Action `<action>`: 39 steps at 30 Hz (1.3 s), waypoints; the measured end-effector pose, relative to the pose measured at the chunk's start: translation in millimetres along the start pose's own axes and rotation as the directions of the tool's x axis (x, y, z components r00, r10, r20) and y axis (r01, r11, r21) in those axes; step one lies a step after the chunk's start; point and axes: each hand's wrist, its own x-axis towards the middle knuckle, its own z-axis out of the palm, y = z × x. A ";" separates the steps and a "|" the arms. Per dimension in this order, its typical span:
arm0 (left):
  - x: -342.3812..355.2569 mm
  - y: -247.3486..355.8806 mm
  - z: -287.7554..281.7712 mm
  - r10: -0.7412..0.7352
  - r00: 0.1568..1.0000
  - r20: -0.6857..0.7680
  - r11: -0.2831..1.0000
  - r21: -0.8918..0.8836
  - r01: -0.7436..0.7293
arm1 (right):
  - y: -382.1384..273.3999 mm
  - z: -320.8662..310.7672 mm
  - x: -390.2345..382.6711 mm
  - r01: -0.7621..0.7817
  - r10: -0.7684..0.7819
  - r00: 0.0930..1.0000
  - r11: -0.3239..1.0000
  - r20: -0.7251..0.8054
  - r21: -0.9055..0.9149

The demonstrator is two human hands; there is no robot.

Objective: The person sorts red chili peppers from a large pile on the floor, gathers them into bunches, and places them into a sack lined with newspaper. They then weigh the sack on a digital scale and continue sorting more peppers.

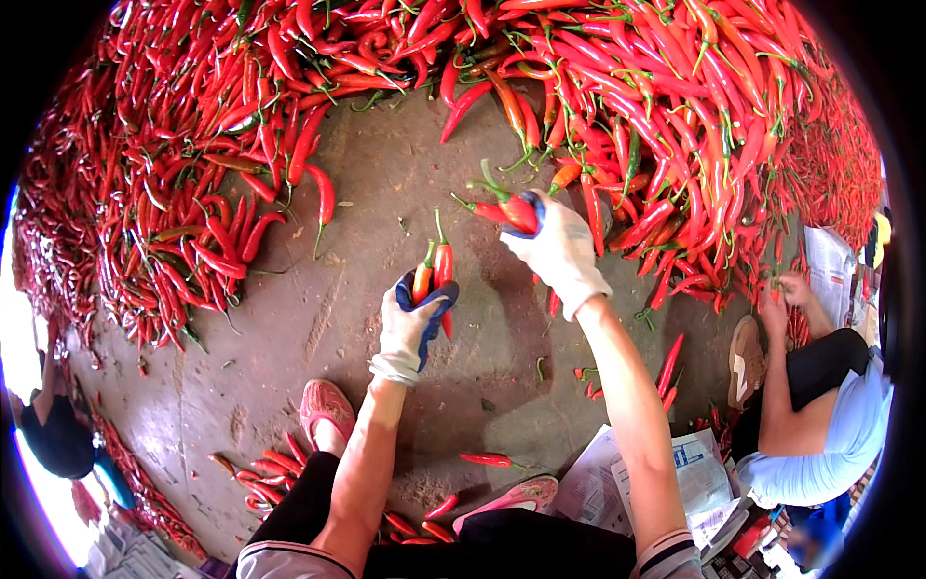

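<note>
My left hand (413, 323), in a white glove with a blue palm, is closed around a couple of red chili peppers (443, 262). Their green stems point up and away from me. Just to the right and a little farther off, my right hand (555, 241), gloved the same way, grips more red chili peppers (519, 211), one with a thick green stem. The fingertips of the right hand are partly hidden behind the glove and the peppers. Bare concrete floor (386, 174) shows beneath and between both hands.
A large heap of red chilies (666, 116) curves around the far side, continuing into a left pile (174, 212). Small chili piles (270, 473) lie by my pink shoes (328, 410). Newspapers (675, 473) lie at lower right, near a seated person (820, 415). Another person (58, 434) is far left.
</note>
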 end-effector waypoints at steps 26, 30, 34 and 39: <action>-18.0 -10.6 64.8 -0.059 0.836 0.545 0.804 -0.471 0.363 | 97.9 -30.5 -88.1 -0.181 0.339 0.936 0.226 0.097 0.957; -34.5 -42.1 110.1 -0.149 0.809 0.569 0.785 -0.430 0.447 | 94.6 -50.7 -104.1 -0.143 0.313 0.945 0.135 0.095 0.981; -45.4 -35.7 140.2 -0.067 0.699 0.712 0.692 -0.471 0.546 | 110.6 -45.3 -141.8 -0.180 0.399 0.911 0.152 0.107 0.972; -46.2 -31.6 127.5 -0.024 0.717 0.696 0.911 -0.281 0.303 | 130.0 -35.5 -171.7 -0.213 0.472 0.871 0.108 0.138 0.971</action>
